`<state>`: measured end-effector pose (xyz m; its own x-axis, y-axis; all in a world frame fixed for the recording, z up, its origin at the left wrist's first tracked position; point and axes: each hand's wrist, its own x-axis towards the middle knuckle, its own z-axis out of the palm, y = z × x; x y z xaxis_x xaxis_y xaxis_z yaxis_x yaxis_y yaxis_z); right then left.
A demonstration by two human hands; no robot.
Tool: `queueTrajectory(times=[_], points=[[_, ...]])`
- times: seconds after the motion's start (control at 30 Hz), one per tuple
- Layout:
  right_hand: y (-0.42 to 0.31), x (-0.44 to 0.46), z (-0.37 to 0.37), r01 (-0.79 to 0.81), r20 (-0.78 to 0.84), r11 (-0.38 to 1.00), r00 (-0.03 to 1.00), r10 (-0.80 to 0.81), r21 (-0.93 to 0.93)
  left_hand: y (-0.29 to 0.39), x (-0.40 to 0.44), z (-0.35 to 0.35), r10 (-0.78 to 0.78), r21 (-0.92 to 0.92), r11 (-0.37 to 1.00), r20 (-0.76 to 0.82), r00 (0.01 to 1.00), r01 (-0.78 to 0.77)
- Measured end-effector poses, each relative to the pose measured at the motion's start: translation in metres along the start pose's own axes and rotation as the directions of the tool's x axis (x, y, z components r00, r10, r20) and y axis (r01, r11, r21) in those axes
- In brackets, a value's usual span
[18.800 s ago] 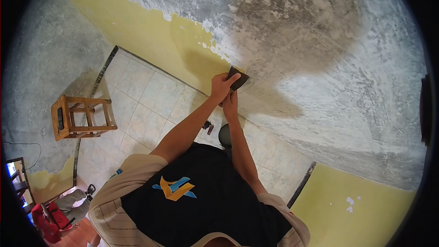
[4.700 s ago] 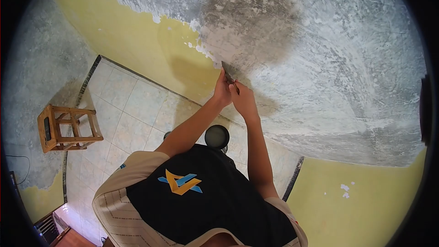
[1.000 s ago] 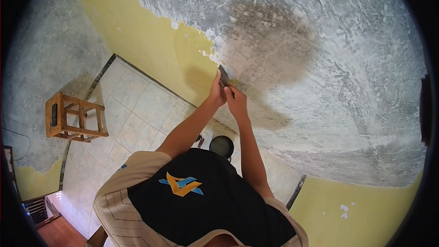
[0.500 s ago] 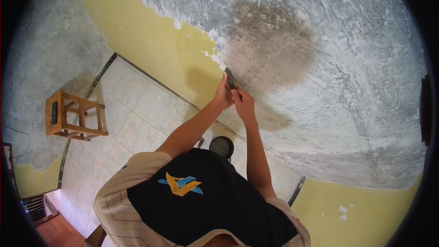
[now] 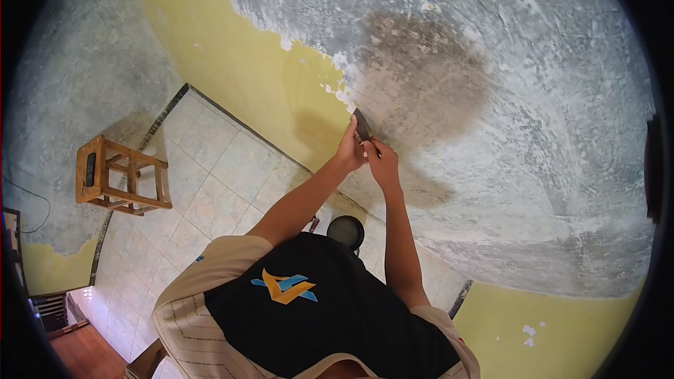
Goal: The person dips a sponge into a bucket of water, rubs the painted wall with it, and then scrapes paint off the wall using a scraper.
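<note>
A dark flat-bladed scraper (image 5: 362, 125) is held up against the wall, its tip at the ragged border between yellow paint (image 5: 246, 56) and bare grey plaster (image 5: 533, 84). My right hand (image 5: 383, 167) is closed around the handle end. On the blade's left side, my left hand (image 5: 350, 149) is closed on the scraper, with the thumb stretched along it toward the tip. White flaked patches (image 5: 344, 91) show just above the tip. A brownish darker area covers the plaster to the upper right.
A wooden stool (image 5: 121, 174) with a dark object (image 5: 90, 169) on its seat stands at the left by the wall. Below my forearms is a dark round container (image 5: 345, 232) on the tiled floor (image 5: 210, 168). A thin cable (image 5: 48, 203) runs along the left wall.
The whole view has shifted slightly, so the scene sits a little further right and lower. Both hands stay on the scraper at the paint border, with little visible movement against the wall.
</note>
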<state>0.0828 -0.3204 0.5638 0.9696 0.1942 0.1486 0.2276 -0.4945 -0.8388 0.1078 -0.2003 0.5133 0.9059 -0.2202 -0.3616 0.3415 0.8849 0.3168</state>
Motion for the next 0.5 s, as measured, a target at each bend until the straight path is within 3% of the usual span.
queueTrajectory(times=[0.03,0.1,0.23,0.33,0.4,0.5], points=[[-0.001,0.004,0.005,0.007,0.015,1.0,1.0,-0.006,-0.015,0.003,0.01,-0.011,0.012,0.001,1.0,-0.004,1.0,-0.012],[-0.006,0.006,0.017,0.044,-0.003,0.998,0.999,-0.044,-0.05,0.016,0.02,-0.029,0.047,-0.098,0.995,0.161,0.986,-0.031],[-0.025,-0.003,0.02,0.042,-0.065,0.995,0.997,-0.048,-0.089,0.01,0.009,-0.011,0.137,-0.051,0.99,0.124,0.983,-0.132],[-0.01,-0.013,0.01,0.006,-0.094,0.999,0.996,-0.009,-0.034,0.006,-0.012,0.022,0.076,-0.121,0.99,-0.028,0.997,-0.079],[-0.006,-0.006,0.007,-0.035,-0.016,0.999,0.999,0.035,-0.032,-0.001,0.002,0.003,-0.009,-0.098,0.995,-0.014,1.0,0.008],[-0.024,0.0,0.013,-0.063,0.04,0.997,0.997,0.065,-0.055,0.008,0.011,-0.014,0.034,-0.112,0.993,0.09,0.995,-0.024]])
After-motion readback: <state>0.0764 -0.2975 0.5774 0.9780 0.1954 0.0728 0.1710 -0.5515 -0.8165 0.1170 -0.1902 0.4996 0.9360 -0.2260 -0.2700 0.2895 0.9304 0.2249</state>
